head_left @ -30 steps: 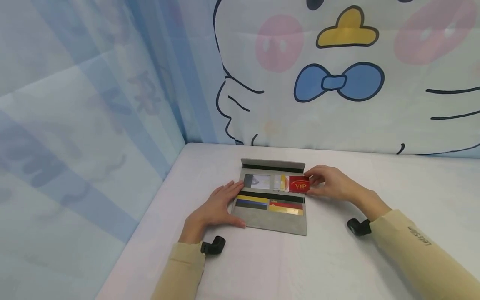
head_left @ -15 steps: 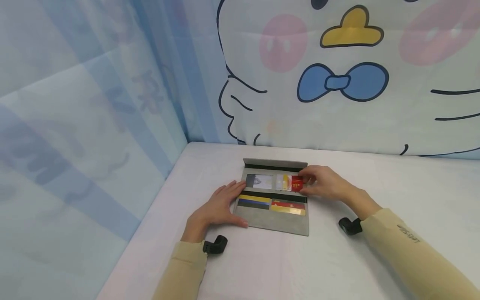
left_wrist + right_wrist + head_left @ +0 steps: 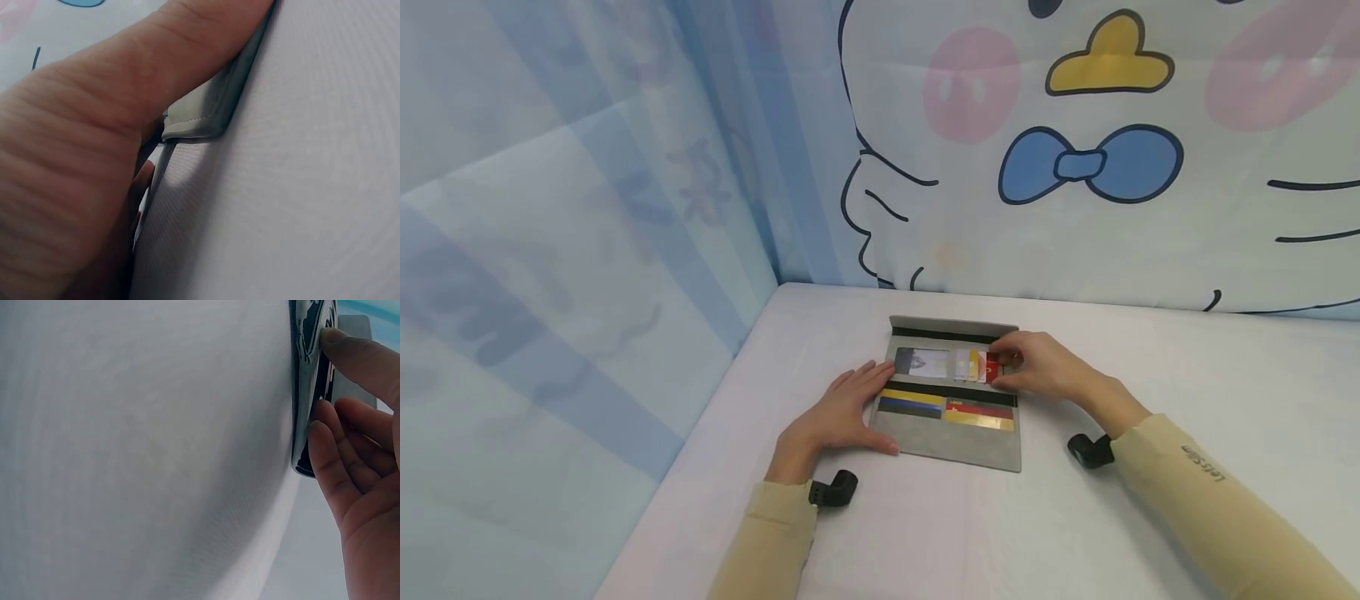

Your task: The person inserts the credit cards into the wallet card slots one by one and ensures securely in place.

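Note:
A grey long wallet point(image 3: 958, 446) lies unfolded on the table in the head view, its top flap standing up. My left hand point(image 3: 838, 412) rests along its left edge, fingers spread and thumb at the lower corner; in the left wrist view the thumb covers much of the wallet's corner point(image 3: 194, 115). My right hand point(image 3: 1045, 367) pinches a red card point(image 3: 991, 367) between thumb and fingers at the upper right slots, hiding its right end. The card sits partly in the slot, overlapping a row of yellow and pale cards point(image 3: 972, 365).
A photo window point(image 3: 928, 362) fills the upper left of the wallet. Below are slots with a yellow and blue card point(image 3: 912, 402) and a red and gold card point(image 3: 980, 414). A white-covered table point(image 3: 925, 533) meets a printed curtain point(image 3: 1097, 242) behind and at left.
My right hand has moved left, sliding the red card deeper into the wallet so less of it shows. The left hand stays on the wallet's edge.

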A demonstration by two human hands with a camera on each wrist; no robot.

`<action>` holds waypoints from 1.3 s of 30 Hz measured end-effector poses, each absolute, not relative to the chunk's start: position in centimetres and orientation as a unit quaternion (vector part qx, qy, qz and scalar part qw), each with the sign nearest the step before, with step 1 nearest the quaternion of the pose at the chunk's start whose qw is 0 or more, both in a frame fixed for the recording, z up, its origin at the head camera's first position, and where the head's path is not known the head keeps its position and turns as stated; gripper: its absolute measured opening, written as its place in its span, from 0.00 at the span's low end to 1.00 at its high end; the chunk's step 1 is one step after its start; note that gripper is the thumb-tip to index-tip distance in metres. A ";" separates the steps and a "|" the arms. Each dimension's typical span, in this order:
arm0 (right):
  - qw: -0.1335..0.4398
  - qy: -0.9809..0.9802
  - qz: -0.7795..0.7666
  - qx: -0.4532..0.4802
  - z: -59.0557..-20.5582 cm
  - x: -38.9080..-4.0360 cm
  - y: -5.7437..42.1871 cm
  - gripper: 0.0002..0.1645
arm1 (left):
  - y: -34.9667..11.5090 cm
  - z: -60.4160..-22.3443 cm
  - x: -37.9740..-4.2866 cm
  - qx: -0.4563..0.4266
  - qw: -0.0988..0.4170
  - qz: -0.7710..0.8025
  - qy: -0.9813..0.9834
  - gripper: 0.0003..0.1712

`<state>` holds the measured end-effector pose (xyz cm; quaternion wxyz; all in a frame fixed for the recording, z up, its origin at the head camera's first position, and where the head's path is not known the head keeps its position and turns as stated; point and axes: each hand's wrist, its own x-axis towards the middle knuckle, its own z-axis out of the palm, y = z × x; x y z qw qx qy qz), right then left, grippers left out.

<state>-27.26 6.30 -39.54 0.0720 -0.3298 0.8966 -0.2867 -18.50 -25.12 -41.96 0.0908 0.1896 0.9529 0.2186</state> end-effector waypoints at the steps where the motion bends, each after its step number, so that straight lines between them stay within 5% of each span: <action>1: 0.072 0.897 -0.284 -0.330 -39.6 -27.3 6.3 0.28 | -25.1 -42.0 -18.5 0.190 0.091 0.219 0.953 0.66; 39: 0.020 0.907 -0.314 -0.279 -38.2 -25.2 11.1 0.37 | -24.8 -42.1 -18.4 0.185 0.081 0.212 0.956 0.67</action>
